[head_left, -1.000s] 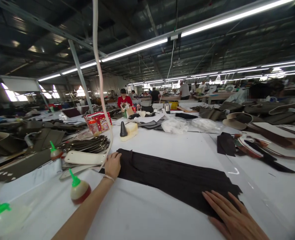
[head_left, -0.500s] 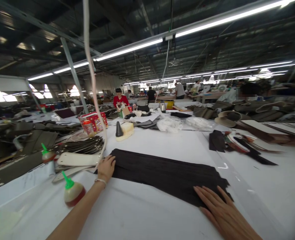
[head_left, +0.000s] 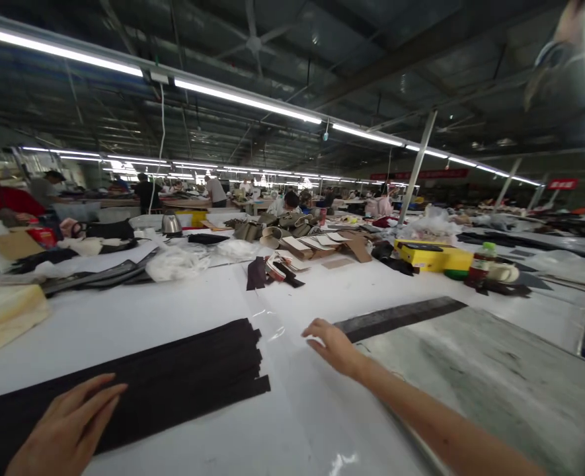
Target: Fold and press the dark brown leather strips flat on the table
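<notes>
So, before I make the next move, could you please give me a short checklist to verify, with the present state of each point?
1. Right hand free: ok, nothing visible in it.
2. Left hand pressing on the dark cloth: cannot tell; it is over the cloth, but contact is unclear.
3. Whole cloth in view: not ok, it runs out at the picture's left edge.
4. Cloth apart from the dark strip: ok, white tabletop shows between.
5. Green-capped bottle upright: ok, standing beyond the right hand.
</notes>
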Available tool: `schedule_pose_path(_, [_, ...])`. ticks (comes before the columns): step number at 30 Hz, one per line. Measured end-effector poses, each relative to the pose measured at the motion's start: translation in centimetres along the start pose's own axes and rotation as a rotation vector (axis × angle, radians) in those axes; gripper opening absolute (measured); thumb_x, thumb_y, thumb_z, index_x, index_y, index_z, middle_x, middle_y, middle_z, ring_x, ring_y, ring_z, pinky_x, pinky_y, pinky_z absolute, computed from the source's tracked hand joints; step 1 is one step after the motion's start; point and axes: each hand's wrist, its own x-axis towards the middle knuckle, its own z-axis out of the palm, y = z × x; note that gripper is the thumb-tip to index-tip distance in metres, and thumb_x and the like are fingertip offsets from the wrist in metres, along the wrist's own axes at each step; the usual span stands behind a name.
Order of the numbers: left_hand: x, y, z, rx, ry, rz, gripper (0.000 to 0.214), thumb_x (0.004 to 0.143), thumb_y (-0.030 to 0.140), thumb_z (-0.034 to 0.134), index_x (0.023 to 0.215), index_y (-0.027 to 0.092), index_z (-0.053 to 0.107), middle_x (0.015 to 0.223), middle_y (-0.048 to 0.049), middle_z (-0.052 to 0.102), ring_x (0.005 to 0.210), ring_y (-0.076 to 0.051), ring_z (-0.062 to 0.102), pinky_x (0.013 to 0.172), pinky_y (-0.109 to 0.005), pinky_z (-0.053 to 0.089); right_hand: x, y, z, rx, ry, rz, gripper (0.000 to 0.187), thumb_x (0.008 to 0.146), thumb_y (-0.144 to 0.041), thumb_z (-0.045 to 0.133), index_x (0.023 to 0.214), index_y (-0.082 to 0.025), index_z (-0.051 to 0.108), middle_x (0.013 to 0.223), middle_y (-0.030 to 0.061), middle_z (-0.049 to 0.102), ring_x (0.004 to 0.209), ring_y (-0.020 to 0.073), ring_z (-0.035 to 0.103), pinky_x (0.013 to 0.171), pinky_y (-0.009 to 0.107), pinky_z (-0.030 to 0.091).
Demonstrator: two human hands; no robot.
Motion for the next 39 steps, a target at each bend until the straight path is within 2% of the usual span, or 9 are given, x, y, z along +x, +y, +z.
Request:
schedule_pose_path(3, [0.3, 3.7, 2.5, -0.041, -0.065, 0.105, 0.043, 0.087, 0.064, 0.042, 0.097, 0.033, 0.070, 0.112, -0.0039, 0.065, 0.102, -0.028, 0.062, 0.092, -0.048, 0.051, -2.5, 6.5, -2.4, -0.078, -0.007, 0.137, 0.024, 0.086, -0.010, 0.049, 0.099, -0.019, 0.068, 0.097, 0.0079, 0.063, 0.095, 0.0224, 0.058, 0.085, 0.034, 0.045])
schedule_pose_path(6, [0.9, 8.7, 4.4, -0.105, -0.106, 0.118, 0.038, 0.089, 0.059, 0.043, 0.094, 0.035, 0.071, 0.110, -0.0019, 0.066, 0.099, -0.025, 0.064, 0.085, -0.042, 0.056, -4.5, 9.7, -3.1, -0.132, -0.034, 0.192, 0.026, 0.084, -0.012, 0.052, 0.103, -0.021, 0.068, 0.101, 0.0078, 0.062, 0.099, 0.0240, 0.056, 0.085, 0.036, 0.043])
schedule_pose_path(9, [1.8, 14.1, 6.0, -0.215, -0.167, 0.159, 0.032, 0.092, 0.050, 0.045, 0.095, 0.033, 0.072, 0.108, -0.0025, 0.066, 0.100, -0.022, 0.064, 0.085, -0.035, 0.056, -5.4, 10.3, -2.6, -0.160, -0.066, 0.186, 0.027, 0.085, -0.016, 0.052, 0.107, -0.025, 0.067, 0.103, 0.0065, 0.062, 0.102, 0.0240, 0.055, 0.085, 0.035, 0.041])
schedule_pose_path(13, [3.1, 20.5, 7.8, -0.343, -0.281, 0.147, 0.026, 0.092, 0.035, 0.046, 0.095, 0.030, 0.072, 0.110, -0.0044, 0.065, 0.103, -0.022, 0.061, 0.090, -0.036, 0.054, -5.5, 10.0, -2.0, -0.180, -0.072, 0.172, 0.024, 0.089, -0.017, 0.050, 0.106, -0.024, 0.066, 0.102, 0.0066, 0.062, 0.102, 0.0237, 0.054, 0.085, 0.035, 0.039])
schedule_pose_path(20, [5.2, 29.5, 11.7, -0.501, -0.485, 0.146, 0.032, 0.089, 0.021, 0.041, 0.097, 0.025, 0.071, 0.112, -0.0080, 0.063, 0.107, -0.023, 0.057, 0.097, -0.040, 0.048, -5.2, 10.3, -1.8, -0.177, -0.029, 0.165, 0.017, 0.090, -0.013, 0.048, 0.095, -0.020, 0.062, 0.099, 0.0051, 0.060, 0.097, 0.0210, 0.055, 0.080, 0.032, 0.038])
schedule_pose_path(24, [6.7, 33.8, 14.5, -0.525, -0.527, 0.205, 0.036, 0.082, 0.010, 0.042, 0.103, 0.024, 0.069, 0.108, -0.0048, 0.064, 0.103, -0.019, 0.056, 0.096, -0.034, 0.046, -4.8, 11.0, -1.7, -0.177, 0.000, 0.148, 0.012, 0.091, -0.014, 0.050, 0.088, -0.020, 0.060, 0.094, 0.0039, 0.058, 0.093, 0.0194, 0.054, 0.079, 0.031, 0.037])
schedule_pose_path(28, [8.4, 36.7, 17.9, -0.512, -0.545, 0.220, 0.043, 0.078, 0.006, 0.044, 0.111, 0.021, 0.066, 0.108, -0.0041, 0.064, 0.104, -0.018, 0.054, 0.097, -0.030, 0.044, -4.4, 11.5, -1.6, -0.191, 0.012, 0.095, 0.014, 0.092, -0.012, 0.050, 0.082, -0.019, 0.058, 0.090, 0.0035, 0.057, 0.091, 0.0193, 0.052, 0.079, 0.031, 0.035])
schedule_pose_path(33, [9.5, 37.9, 22.1, -0.442, -0.585, 0.270, 0.056, 0.076, 0.000, 0.041, 0.117, 0.028, 0.066, 0.105, -0.0045, 0.062, 0.101, -0.019, 0.052, 0.093, -0.031, 0.043, -4.8, 11.8, -1.7, -0.185, 0.039, 0.034, 0.015, 0.093, -0.010, 0.046, 0.085, -0.018, 0.056, 0.091, 0.0052, 0.055, 0.087, 0.0205, 0.049, 0.078, 0.033, 0.035])
schedule_pose_path(39, [8.6, 37.8, 23.7, -0.338, -0.608, 0.282, 0.065, 0.075, -0.003, 0.038, 0.121, 0.035, 0.063, 0.110, -0.0053, 0.058, 0.102, -0.021, 0.049, 0.089, -0.032, 0.042, -6.9, 12.0, -2.1, -0.073, 0.166, 0.069, 0.015, 0.095, -0.017, 0.043, 0.083, -0.020, 0.052, 0.089, 0.0043, 0.055, 0.086, 0.0214, 0.048, 0.078, 0.035, 0.038])
